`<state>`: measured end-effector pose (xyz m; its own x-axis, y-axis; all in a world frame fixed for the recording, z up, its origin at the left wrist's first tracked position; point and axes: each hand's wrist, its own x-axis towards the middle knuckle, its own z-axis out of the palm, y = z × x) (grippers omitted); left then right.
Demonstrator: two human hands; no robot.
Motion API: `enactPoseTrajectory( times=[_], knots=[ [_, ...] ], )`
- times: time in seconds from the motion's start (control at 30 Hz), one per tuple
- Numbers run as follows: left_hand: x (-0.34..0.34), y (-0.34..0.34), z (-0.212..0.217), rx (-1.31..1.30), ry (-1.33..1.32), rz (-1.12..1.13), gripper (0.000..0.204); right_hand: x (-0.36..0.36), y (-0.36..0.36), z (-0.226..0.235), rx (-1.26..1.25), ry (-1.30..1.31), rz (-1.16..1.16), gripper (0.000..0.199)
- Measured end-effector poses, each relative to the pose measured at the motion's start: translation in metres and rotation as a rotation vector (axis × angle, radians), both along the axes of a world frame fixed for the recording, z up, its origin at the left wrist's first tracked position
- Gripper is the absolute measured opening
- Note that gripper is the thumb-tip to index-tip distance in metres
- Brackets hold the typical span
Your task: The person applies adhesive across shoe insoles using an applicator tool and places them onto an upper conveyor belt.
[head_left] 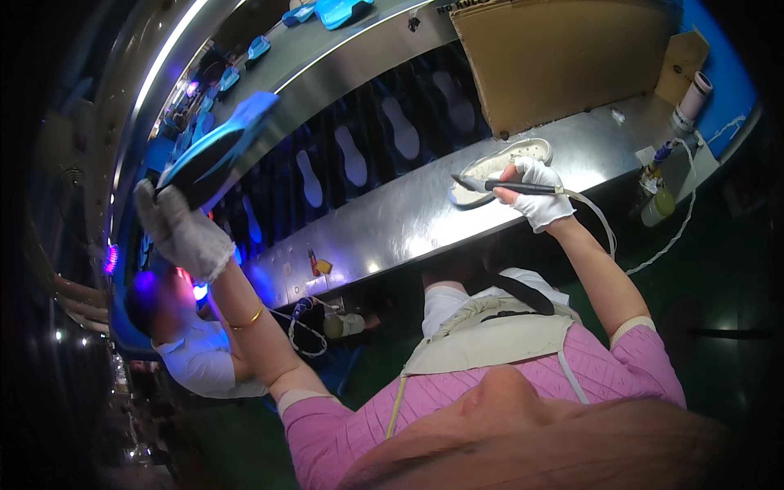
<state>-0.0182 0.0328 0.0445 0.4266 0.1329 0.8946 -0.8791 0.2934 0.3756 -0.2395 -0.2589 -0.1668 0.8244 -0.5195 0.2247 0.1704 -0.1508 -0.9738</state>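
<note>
My left hand [184,237], in a white work glove, is raised at the left with its fingers at the near end of a blue tray [253,110]. The tray is tilted and slightly blurred, and its inner face looks dark. Over the steel bench, my right hand [535,192], gloved with bare fingertips, grips a brush [523,188] with a black handle. A thin tube runs from the handle's rear end. The brush's tip lies over a cream shoe sole [535,149] with a raised rim, resting flat on the bench.
Dark slots with pale sole shapes [351,155] line the belt's side beyond the steel bench [359,237]. Blue trays [339,12] stand on the belt [314,45]. A cardboard sheet [563,65] stands at the back right. Another person [200,351] sits at the left. A bottle [657,208] hangs at right.
</note>
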Motion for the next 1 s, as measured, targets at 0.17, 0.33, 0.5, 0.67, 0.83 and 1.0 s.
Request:
enactPoseTrajectory(
  times=[0.17, 0.33, 0.5, 0.67, 0.83, 1.0],
  knots=[
    [-0.017, 0.004, -0.029, -0.058, 0.398, -0.573, 0.031, 0.004, 0.01, -0.015, 0.213, -0.132, 0.031, 0.021],
    [-0.031, -0.051, -0.145, -0.012, 0.895, -1.39, 0.03, 0.004, 0.021, -0.022, 0.287, -0.164, 0.092, 0.02],
    [-0.071, -0.054, -0.224, -0.165, 1.166, -1.382, 0.053, 0.003, 0.022, -0.013, 0.344, -0.128, 0.132, 0.02],
    [-0.095, -0.063, -0.235, 0.031, 1.478, -1.493, 0.089, 0.02, 0.034, -0.002, 0.345, -0.09, 0.245, 0.019],
    [-0.111, -0.094, -0.226, -0.11, 1.344, -1.362, 0.074, 0.05, 0.035, -0.004, 0.156, -0.112, 0.153, 0.016],
    [-0.114, -0.116, -0.24, -0.068, 1.294, -1.084, 0.074, 0.054, 0.058, 0.007, -0.209, -0.31, 0.021, 0.013]
  ],
)
